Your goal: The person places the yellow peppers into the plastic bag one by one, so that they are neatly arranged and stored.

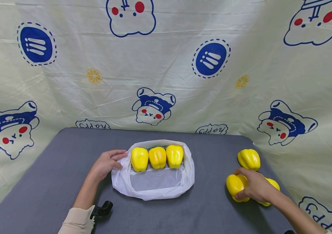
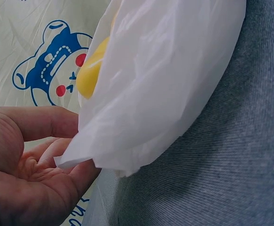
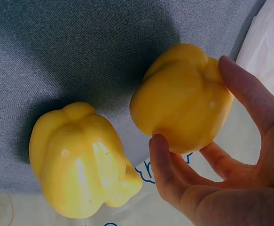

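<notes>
A white plastic bag (image 1: 154,194) stands with its mouth spread wide, three yellow bell peppers (image 1: 157,157) in a row at its far side. At the bag's left rim, my left hand (image 1: 108,164) holds the loose plastic between thumb and fingers; the left wrist view shows a corner of plastic (image 2: 80,150) over the palm and fingertips hidden behind it. To the right, my right hand (image 1: 254,185) grips a yellow bell pepper (image 3: 183,99), thumb and fingers around its sides. Beside it lies another pepper (image 3: 75,160), partly hidden by the hand in the head view.
A further yellow pepper (image 1: 249,159) lies just beyond the right hand, near the right edge of the grey table (image 1: 209,156). Behind the table hangs a pale printed curtain (image 1: 177,81). A black strap device (image 1: 103,209) sits at the left wrist.
</notes>
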Demonstrator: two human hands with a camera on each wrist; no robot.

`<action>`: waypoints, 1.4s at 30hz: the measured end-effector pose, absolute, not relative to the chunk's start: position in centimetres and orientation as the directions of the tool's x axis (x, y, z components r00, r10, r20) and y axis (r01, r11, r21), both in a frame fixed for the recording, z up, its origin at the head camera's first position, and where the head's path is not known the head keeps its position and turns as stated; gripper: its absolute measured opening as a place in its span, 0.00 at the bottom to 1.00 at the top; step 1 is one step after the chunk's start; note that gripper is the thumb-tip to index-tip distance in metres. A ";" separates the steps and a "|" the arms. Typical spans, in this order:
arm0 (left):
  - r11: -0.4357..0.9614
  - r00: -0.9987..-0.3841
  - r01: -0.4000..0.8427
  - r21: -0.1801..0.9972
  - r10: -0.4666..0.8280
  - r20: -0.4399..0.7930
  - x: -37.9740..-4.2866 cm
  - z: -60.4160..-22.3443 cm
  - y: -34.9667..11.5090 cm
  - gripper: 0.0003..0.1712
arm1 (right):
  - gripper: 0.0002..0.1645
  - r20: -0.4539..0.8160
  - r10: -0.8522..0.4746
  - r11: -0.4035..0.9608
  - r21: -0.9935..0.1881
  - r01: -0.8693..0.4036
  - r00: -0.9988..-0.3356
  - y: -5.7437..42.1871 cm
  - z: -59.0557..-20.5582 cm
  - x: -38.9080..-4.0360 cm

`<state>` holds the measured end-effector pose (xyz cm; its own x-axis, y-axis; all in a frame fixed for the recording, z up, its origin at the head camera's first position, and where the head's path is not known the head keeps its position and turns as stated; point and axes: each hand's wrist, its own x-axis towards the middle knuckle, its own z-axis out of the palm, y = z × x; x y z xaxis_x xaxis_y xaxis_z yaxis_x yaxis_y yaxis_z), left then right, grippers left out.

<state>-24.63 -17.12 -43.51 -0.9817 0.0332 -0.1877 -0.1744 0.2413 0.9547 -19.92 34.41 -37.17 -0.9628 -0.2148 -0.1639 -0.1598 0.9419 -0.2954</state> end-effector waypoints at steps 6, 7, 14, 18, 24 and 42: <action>0.237 -0.981 -0.177 0.955 0.031 -0.190 -24.6 -43.6 -17.1 0.38 | 0.45 -0.136 -0.213 0.940 -0.297 -0.165 -0.967 34.3 -37.5 -20.0; 0.236 -0.981 -0.178 0.955 0.031 -0.191 -24.6 -43.6 -17.1 0.38 | 0.45 -0.133 -0.213 0.940 -0.299 -0.165 -0.968 34.3 -37.5 -20.0; 0.236 -0.980 -0.184 0.954 0.026 -0.196 -24.7 -43.7 -17.2 0.38 | 0.47 -0.108 -0.194 0.938 -0.310 -0.152 -0.975 33.4 -37.3 -20.1; 0.237 -0.981 -0.180 0.955 0.027 -0.192 -24.8 -43.7 -17.2 0.38 | 0.47 -0.056 -0.205 0.932 -0.317 -0.177 -0.977 32.6 -37.1 -20.2; 0.234 -0.983 -0.170 0.957 0.029 -0.182 -24.7 -43.7 -17.2 0.38 | 0.49 0.012 -0.199 0.926 -0.326 -0.191 -0.980 31.1 -36.8 -20.4; 0.225 -0.983 -0.169 0.960 0.032 -0.181 -24.8 -43.8 -17.4 0.38 | 0.47 0.209 -0.209 0.881 -0.384 -0.276 -0.955 26.4 -35.5 -22.0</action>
<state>-24.79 -17.40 -43.83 -0.9830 0.0318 -0.1810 -0.1694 0.2250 0.9595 -21.99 26.39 -35.52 -0.9554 -0.2089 0.2087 -0.2765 0.8812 -0.3836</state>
